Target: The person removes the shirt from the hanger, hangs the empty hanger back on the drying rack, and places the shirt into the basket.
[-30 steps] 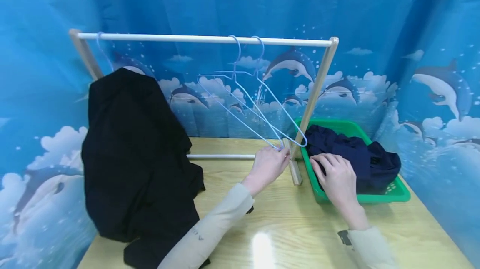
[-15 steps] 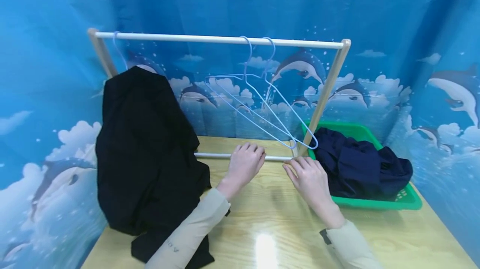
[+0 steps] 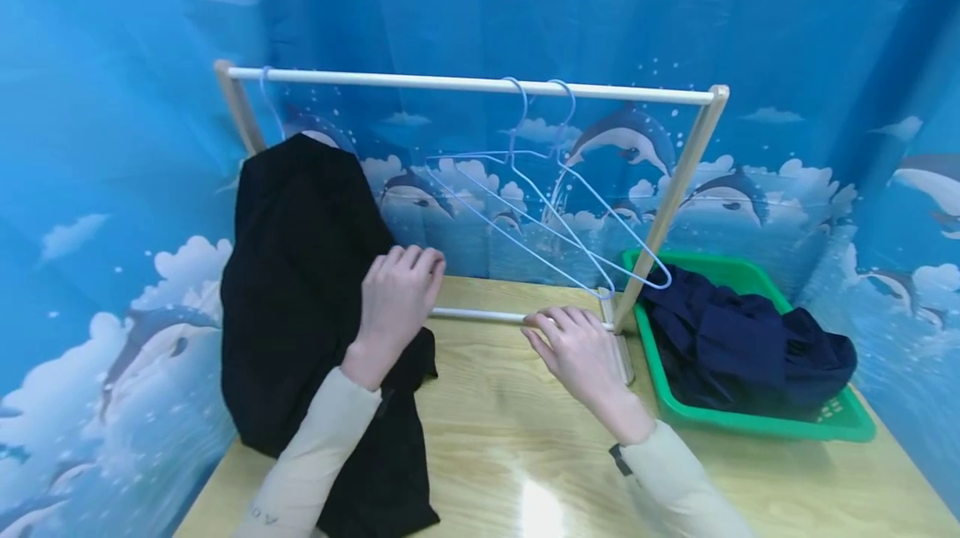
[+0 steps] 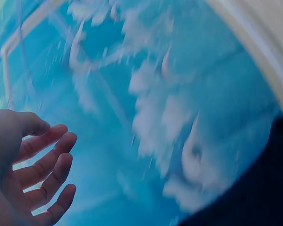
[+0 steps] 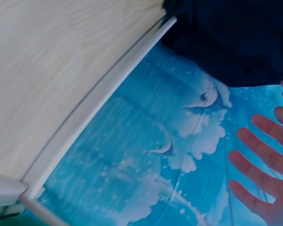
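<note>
My left hand (image 3: 396, 298) is raised near the right side of a black garment (image 3: 300, 304), which hangs from a hanger (image 3: 272, 104) at the rack's left end. In the left wrist view its fingers (image 4: 42, 169) are loosely bent and hold nothing. Whether it touches the cloth cannot be told. My right hand (image 3: 581, 354) hovers over the table in front of the rack's lower bar (image 3: 480, 315); its fingers (image 5: 259, 174) are relaxed and spread, with nothing between them. Two bare light-blue hangers (image 3: 555, 208) hang on the upper bar (image 3: 420, 81), right of the middle.
A green basket (image 3: 757, 425) with dark navy cloth (image 3: 742, 346) inside stands right of the rack. The rack's right post (image 3: 675, 204) rises beside it. Part of the black garment lies on the wooden table (image 3: 487, 438). A dolphin-print curtain (image 3: 465, 12) backs the scene.
My left hand has moved from the bare hangers' lower corners leftward to the black garment. My right hand has moved left from the basket's edge. The view has shifted left.
</note>
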Demonstrator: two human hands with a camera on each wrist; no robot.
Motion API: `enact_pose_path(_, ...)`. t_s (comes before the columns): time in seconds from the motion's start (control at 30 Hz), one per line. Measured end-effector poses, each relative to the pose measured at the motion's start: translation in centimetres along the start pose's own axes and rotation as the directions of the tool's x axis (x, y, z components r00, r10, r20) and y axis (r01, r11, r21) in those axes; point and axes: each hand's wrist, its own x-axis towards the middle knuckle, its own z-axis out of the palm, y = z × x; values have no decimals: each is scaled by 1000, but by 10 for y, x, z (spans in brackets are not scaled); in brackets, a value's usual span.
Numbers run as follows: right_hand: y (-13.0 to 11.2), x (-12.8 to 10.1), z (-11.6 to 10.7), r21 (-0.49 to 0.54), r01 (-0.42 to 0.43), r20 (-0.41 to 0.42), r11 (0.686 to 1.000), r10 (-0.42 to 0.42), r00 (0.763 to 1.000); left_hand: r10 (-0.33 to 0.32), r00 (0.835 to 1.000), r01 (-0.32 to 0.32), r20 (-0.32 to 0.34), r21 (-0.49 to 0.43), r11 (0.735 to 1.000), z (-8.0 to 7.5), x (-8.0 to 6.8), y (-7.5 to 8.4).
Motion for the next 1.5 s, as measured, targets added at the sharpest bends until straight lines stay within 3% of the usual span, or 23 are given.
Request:
enact_pose_path(0.1, -7, 10, 1, 36, 3, 2, 999, -3, 1000, -70, 996, 70, -51, 0, 998, -28, 6, -24)
enact_pose_path(0.2, -13, 18, 2, 69, 15, 6, 998, -16, 1000, -158, 982, 159, -102, -4, 987, -58, 8, -44)
enact_pose_path(0.37, -22, 30, 5, 112, 37, 10, 993, -39, 999, -295, 932, 310, -212, 41, 950, -99, 8, -71)
enact_pose_path(0.5, -28, 43, 6, 137, 41, 1, 990, -41, 999, -392, 889, 422, -237, 89, 902, -114, -2, -87)
enact_pose_path(0.6, -32, 54, 6, 150, 54, -16, 987, -53, 998, -432, 879, 460, -203, 126, 879, -114, -13, -94)
enact_pose_path(0.73, -40, 71, 4, 158, 81, -34, 984, -76, 996, -446, 878, 470, -176, 131, 873, -109, -25, -96)
enact_pose_path(0.97, -58, 105, 1, 177, 100, -64, 979, -90, 994, -455, 864, 479, -214, 78, 874, -105, -30, -85)
enact_pose_path(1.13, -72, 133, 2, 211, 96, -67, 973, -84, 994, -438, 865, 462, -246, 47, 886, -101, -32, -74)
enact_pose_path(1.3, -89, 168, 4, 268, 36, -6, 963, -36, 999, -413, 870, 431, -270, 7, 902, -97, -33, -62)
enact_pose_path(1.5, -116, 211, 9, 346, -93, 143, 934, 46, 989, -363, 897, 379, -253, 17, 925, -93, -36, -48)
